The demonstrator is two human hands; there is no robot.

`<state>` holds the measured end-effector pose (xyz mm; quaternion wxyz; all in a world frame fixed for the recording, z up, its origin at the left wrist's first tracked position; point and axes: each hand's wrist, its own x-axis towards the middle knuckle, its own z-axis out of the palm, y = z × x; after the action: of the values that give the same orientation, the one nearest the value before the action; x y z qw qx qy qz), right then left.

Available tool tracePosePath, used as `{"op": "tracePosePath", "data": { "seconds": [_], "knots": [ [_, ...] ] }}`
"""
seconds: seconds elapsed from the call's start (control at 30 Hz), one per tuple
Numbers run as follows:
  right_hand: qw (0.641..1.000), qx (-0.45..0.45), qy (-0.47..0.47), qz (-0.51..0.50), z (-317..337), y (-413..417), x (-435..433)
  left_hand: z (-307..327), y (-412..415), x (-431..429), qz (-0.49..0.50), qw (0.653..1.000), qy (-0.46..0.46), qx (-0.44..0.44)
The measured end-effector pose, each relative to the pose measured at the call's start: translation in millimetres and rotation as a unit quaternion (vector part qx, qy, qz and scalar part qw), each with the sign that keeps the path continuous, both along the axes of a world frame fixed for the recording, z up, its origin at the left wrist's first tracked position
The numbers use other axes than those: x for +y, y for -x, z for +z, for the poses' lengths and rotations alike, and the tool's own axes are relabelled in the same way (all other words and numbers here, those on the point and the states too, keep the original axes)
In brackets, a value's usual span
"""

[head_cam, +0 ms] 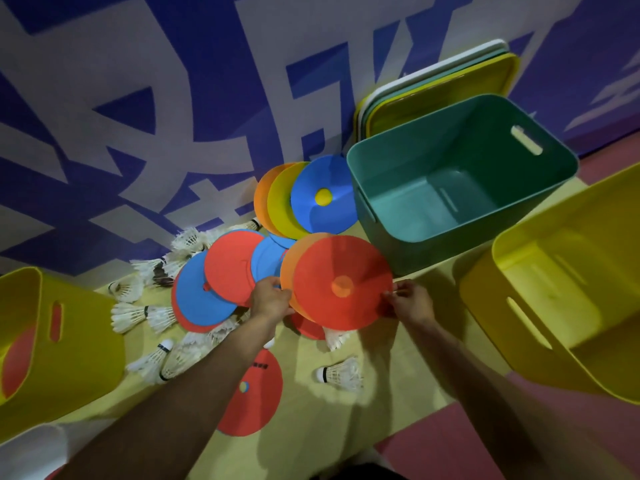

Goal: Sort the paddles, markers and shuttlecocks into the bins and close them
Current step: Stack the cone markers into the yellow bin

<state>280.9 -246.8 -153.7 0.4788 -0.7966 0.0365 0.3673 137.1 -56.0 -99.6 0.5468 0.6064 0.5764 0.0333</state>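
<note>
Head view: the left hand [272, 299] and right hand [410, 303] pinch opposite edges of a red marker disc [343, 282] stacked on an orange disc [288, 271], held just before the open teal bin [464, 216]. Shuttlecocks [339, 374] lie scattered around. The left forearm hides part of a floor disc [252, 400]; the left yellow bin [79, 341] is cut off.

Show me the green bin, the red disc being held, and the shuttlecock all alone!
Teal plastic bin [433, 209]: head view, inner floor.
Red round plastic marker disc [362, 268]: head view, face beside centre hole.
White feather shuttlecock [343, 374], lying alone: head view, feather skirt.
</note>
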Motion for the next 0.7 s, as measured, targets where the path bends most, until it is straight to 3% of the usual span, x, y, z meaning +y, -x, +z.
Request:
{"op": "tracePosePath", "data": {
  "seconds": [0.33, 0.7],
  "knots": [
    [0.994, 0.037, -0.100, -0.033, 41.2, 27.8, 34.9, 40.2, 49.3, 48.2, -0.005, 0.992, -0.125, -0.020],
    [0.973, 0.053, -0.222, -0.033, 116.4, 122.8, 156.4, 110.7, 180.7, 123.5, 0.132, 0.958, -0.197, -0.159]
  ]
}}
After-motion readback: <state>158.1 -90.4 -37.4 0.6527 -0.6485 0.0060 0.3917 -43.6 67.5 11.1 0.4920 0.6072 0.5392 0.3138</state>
